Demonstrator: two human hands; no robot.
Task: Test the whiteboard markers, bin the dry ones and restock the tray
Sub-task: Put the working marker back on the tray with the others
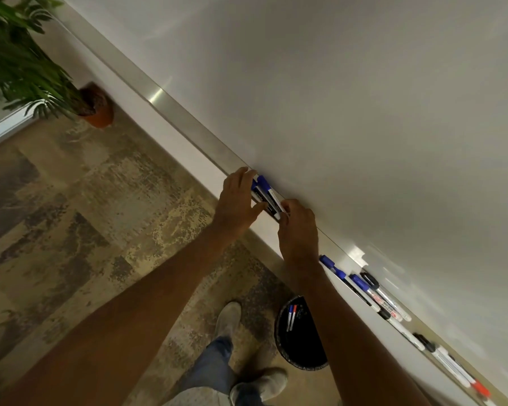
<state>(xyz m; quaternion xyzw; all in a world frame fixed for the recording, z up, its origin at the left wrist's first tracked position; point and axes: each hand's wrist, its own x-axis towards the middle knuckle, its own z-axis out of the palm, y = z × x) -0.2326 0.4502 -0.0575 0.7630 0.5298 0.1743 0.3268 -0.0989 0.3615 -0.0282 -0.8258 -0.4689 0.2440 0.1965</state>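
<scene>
Count, head view. Blue-capped white markers [266, 196] between the hands at 12 o'clock: 2. Loose markers [373, 294] on the metal tray at 4 o'clock: about 6, overlap blurs this. Markers [292, 316] inside the black round bin [301, 344] at 5 o'clock: 2.

A metal marker tray [188, 124] runs diagonally from the upper left to the lower right of the frame. On it lie blue-capped markers [269, 196] at centre, and more markers [373, 294], blue-, black- and red-capped, toward the lower right.

On the mottled floor [71, 200] stand a black bin [302, 344] at lower centre and a potted plant [99, 109] at upper left.
</scene>
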